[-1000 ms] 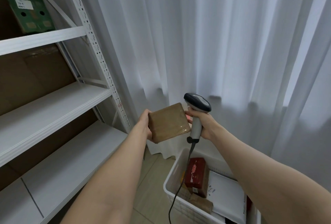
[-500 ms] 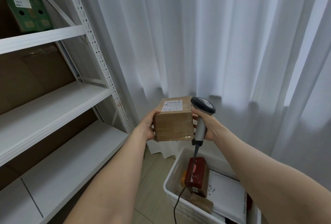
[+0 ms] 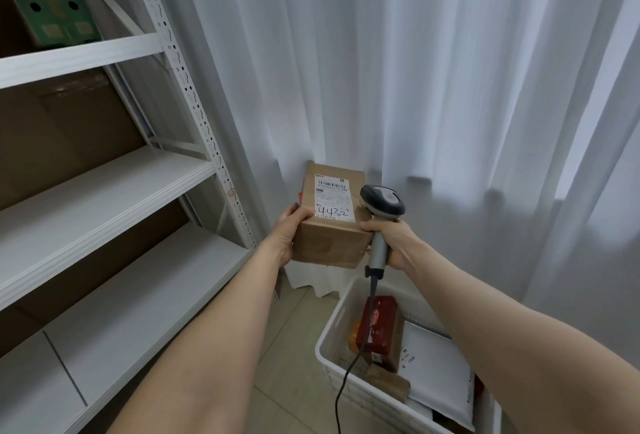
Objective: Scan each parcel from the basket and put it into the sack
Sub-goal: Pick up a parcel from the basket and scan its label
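My left hand (image 3: 285, 237) grips the left side of a brown cardboard parcel (image 3: 330, 241), held up in front of the curtain. Its white shipping label (image 3: 334, 198) with a barcode and handwritten digits faces up toward me. My right hand (image 3: 393, 239) holds the grey handle of a barcode scanner (image 3: 381, 206), its dark head beside the parcel's right edge; my thumb touches the parcel. The scanner's black cable hangs down into the white basket (image 3: 330, 333) below, which holds a red parcel (image 3: 379, 324), a white mailer (image 3: 436, 361) and brown packets. No sack is in view.
A white metal shelving rack (image 3: 104, 191) fills the left side, with a green box (image 3: 48, 7) on its top shelf. White curtains (image 3: 415, 69) hang behind. Tiled floor (image 3: 294, 347) shows between the rack and the basket.
The parcel has been tipped toward me, bringing its labelled face into full view. The scanner head now sits beside the label's right edge.
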Demonstrator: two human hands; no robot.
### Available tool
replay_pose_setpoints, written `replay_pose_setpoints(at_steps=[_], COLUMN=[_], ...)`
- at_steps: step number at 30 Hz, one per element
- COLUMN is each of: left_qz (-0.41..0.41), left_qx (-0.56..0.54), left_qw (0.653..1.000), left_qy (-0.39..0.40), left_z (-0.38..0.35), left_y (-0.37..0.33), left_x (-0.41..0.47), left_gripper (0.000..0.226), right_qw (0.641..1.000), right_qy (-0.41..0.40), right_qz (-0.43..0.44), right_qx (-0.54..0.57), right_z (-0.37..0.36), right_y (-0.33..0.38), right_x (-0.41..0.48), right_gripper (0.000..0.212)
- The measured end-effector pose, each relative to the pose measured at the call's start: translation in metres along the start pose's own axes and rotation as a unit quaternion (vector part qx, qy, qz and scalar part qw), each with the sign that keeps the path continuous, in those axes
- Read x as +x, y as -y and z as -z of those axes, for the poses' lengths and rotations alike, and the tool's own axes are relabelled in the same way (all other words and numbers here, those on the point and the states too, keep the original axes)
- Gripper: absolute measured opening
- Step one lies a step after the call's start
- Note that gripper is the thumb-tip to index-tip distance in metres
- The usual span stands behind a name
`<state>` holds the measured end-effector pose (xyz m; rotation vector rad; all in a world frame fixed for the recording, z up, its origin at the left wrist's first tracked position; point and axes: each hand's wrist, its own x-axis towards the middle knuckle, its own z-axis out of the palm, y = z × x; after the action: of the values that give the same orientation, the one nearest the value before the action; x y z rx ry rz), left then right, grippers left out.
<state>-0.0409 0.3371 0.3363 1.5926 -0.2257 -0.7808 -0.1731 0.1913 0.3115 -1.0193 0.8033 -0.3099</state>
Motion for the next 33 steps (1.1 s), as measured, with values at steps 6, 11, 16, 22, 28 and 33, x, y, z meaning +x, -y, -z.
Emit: replay_pose_setpoints(at_steps=[6,11,16,22,28,33], left_qz=[0.121,0.089,0.014,0.006,0.025,0.033], left_qx=[0.01,0.009,-0.01,-0.033,-0.043,-0.06], left_qw=[0.992,0.996,1.0,0.999,0.999,0.998], left_qy=[0.012,0.016,-0.016,-0.012,0.004,0.004], left_z=[0.017,0.018,0.016,0.023,0.03,0.038], left_y=[0.005,0.011,0.032,0.042,0.047,0.052], left_x=[0.002,0.001,0.009,0.012,0.008,0.008], left_gripper=[0.062,0.052,0.07,0.075,0.074,0.071], right_qw=[0.998,0.996,0.999,0.996,0.991,0.986], right_qy=[0.001,-0.03,-0.024,0.043,0.075,0.081], right_qz=[0.026,0.05,0.037,0.02,0.015,0.005], right_qx=[-0.058,-0.07,-0.03,-0.073,-0.111,-0.149], right_z=[-0.005,-0.007,-0.016,-0.027,-0.033,-0.039], right_y=[0.002,-0.005,-0.006,0.0,0.002,0.007], right_x=[-0.001,-0.001,-0.012,-0.03,-0.042,-0.049], right_gripper=[0.026,0.021,0.01,0.008,0.019,0.022])
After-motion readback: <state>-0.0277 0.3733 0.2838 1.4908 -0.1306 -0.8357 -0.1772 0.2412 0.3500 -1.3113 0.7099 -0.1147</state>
